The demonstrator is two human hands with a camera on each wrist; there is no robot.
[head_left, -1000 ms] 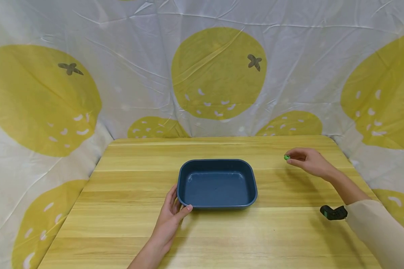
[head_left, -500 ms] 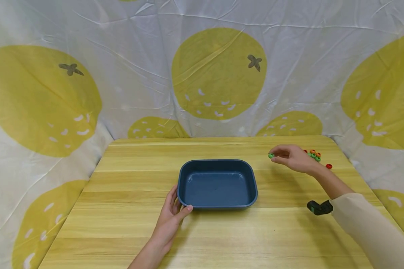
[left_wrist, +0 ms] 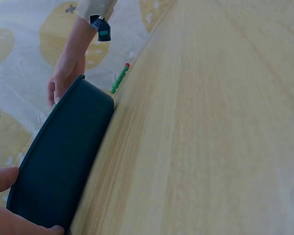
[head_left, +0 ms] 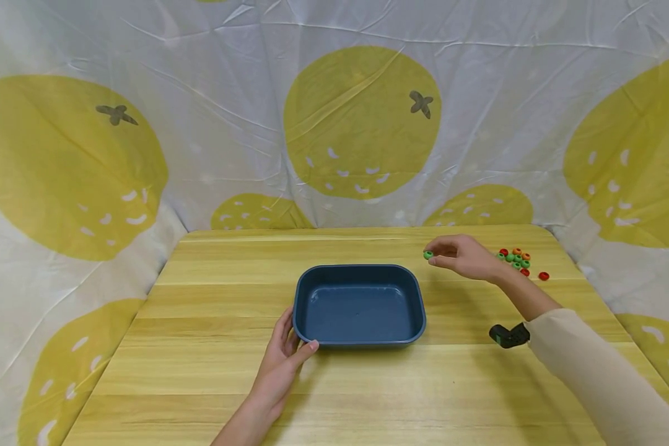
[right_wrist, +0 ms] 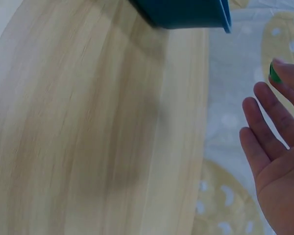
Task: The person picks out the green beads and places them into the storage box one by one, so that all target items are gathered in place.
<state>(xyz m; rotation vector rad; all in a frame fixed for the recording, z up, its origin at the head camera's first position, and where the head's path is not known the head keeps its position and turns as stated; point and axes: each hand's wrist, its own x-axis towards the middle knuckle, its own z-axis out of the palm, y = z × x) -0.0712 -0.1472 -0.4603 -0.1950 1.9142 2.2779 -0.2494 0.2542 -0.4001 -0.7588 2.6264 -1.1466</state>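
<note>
A dark blue rectangular plastic basin [head_left: 359, 313] stands on the table with nothing inside it. At its near left corner my left hand [head_left: 279, 365] grips it, thumb on the rim and the other fingers along the outer wall. My right hand [head_left: 468, 257] is raised beyond the basin's far right corner. Between its thumb and index finger it pinches a green bead [head_left: 428, 255] with a hole. In the right wrist view the remaining fingers spread loosely below the green bead [right_wrist: 274, 74].
Several red, orange and green beads [head_left: 516, 258] lie in a cluster at the table's back right, with one red bead [head_left: 544, 276] apart. A black strap-on device [head_left: 509, 336] hangs at the right sleeve. Lemon-print cloth [head_left: 228, 124] walls off the wooden table [head_left: 401, 396].
My right hand has moved left toward the basin with the green bead, uncovering the bead cluster behind it. The left hand and the basin have stayed in place.
</note>
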